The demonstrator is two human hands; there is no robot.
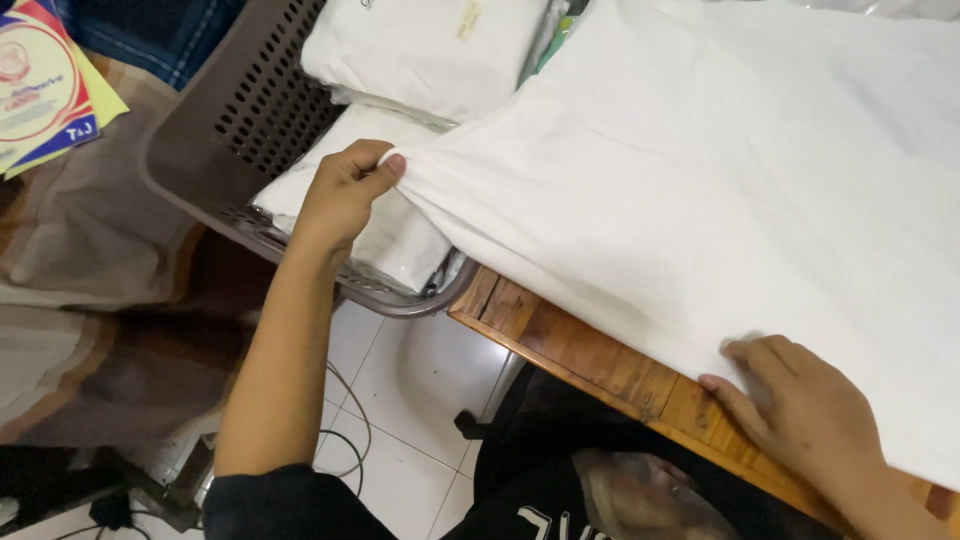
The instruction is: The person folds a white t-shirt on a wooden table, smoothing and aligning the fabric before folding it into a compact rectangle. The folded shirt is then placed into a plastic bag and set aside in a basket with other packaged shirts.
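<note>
Pinching one corner of the white cotton cloth (pixel 700 160), the left hand (pixel 340 195) has its fingers clenched on it. The right hand (pixel 800 405) lies flat with released fingers, pressing the cloth on the brown wooden bench (pixel 590 360).

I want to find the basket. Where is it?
The grey basket sits at the upper left of the head view, beside the wooden table, behind the left hand, with folded white clothes inside.

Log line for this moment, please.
left hand: pinching white cloth edge | right hand: flat on cloth | cloth: spread on wooden table | laundry basket: beside table
</note>
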